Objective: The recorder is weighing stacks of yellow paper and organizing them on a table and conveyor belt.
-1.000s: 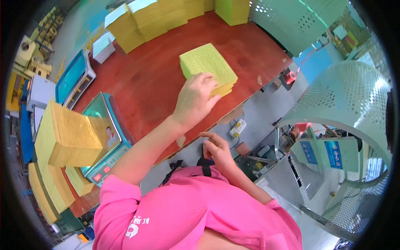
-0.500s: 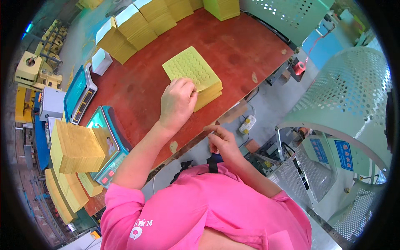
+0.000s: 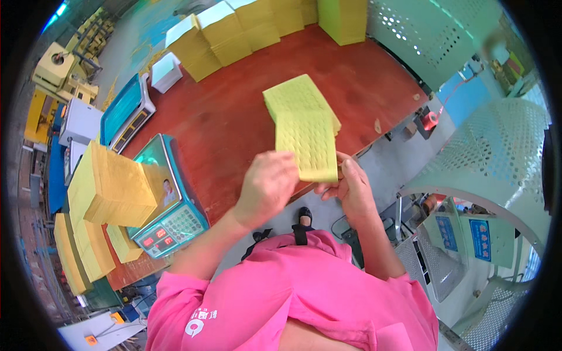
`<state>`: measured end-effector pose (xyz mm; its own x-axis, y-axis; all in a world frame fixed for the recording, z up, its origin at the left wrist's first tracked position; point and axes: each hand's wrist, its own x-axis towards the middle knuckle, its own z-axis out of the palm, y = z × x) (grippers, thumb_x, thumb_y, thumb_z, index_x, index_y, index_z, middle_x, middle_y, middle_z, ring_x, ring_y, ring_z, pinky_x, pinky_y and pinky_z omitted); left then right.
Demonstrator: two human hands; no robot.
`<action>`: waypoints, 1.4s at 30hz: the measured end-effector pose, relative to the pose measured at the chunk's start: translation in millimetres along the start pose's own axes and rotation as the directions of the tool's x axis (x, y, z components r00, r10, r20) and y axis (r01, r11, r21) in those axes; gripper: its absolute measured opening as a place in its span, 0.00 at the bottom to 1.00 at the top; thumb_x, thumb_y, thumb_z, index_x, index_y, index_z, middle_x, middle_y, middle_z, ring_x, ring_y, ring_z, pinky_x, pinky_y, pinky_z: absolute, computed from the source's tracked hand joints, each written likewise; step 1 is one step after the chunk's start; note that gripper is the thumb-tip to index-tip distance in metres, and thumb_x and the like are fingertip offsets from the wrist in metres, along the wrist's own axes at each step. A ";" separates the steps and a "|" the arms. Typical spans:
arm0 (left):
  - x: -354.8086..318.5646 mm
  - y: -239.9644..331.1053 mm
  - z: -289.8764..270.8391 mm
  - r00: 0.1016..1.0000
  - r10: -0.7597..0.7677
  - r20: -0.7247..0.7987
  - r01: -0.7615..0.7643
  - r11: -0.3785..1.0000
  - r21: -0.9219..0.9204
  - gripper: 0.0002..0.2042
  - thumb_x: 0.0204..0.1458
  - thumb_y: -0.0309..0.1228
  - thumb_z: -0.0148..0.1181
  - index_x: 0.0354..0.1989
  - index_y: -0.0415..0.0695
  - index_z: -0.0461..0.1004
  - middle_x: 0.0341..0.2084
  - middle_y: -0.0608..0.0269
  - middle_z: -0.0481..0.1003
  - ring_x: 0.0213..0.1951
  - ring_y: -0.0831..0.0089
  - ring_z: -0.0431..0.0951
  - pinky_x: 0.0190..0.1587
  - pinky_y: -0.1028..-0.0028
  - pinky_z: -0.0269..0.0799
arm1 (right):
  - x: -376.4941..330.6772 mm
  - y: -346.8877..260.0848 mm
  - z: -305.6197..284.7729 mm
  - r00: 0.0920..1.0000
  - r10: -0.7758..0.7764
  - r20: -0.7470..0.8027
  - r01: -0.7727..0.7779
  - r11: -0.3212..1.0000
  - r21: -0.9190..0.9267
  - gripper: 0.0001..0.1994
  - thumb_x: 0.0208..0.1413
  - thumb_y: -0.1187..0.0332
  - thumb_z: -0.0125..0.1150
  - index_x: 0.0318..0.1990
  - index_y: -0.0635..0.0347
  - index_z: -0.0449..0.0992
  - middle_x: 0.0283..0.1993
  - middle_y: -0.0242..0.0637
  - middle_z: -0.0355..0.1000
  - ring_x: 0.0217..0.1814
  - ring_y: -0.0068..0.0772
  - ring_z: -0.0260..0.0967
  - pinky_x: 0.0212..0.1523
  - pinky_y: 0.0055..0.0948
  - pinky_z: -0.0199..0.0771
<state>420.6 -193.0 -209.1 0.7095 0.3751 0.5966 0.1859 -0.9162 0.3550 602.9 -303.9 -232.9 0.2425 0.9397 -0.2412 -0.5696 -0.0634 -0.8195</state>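
Observation:
A yellow sheet of paper (image 3: 307,143) with rows of pressed round marks reaches toward me from a stack of matching yellow sheets (image 3: 298,90) on the red tabletop. Its far part overlaps the stack. Closed at the sheet's near left corner, my left hand (image 3: 266,186) is slightly smeared by motion. My right hand (image 3: 353,190) grips the near right edge, thumb on top and fingers partly hidden underneath. The near end of the sheet is raised and curves at the table's front edge.
Yellow paper stacks (image 3: 231,38) line the far side of the red table (image 3: 216,117). A digital scale (image 3: 175,225) carries another paper block (image 3: 117,184) at left, beside a second scale (image 3: 126,114). Perforated green metal guards (image 3: 486,152) stand at right.
My left hand has drawn the top sheet toward me and off part of the stack. My right hand has risen from below the table edge and taken the sheet's right edge.

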 end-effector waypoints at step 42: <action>-199.1 -108.7 -413.7 0.335 -0.938 -0.087 0.794 0.330 -0.510 0.11 0.58 0.37 0.58 0.25 0.47 0.71 0.16 0.72 0.71 0.16 0.83 0.69 0.19 0.82 0.61 | 96.4 98.8 444.3 0.750 -0.270 0.604 0.596 0.672 -0.439 0.23 0.53 0.72 0.65 0.56 0.70 0.71 0.25 0.31 0.72 0.27 0.19 0.67 0.32 0.24 0.69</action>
<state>-22.1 -109.8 -68.7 0.0039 0.9975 -0.0710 0.2779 0.0671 0.9583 221.1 -70.2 -106.1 -0.1389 0.9246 0.3547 0.1066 0.3700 -0.9229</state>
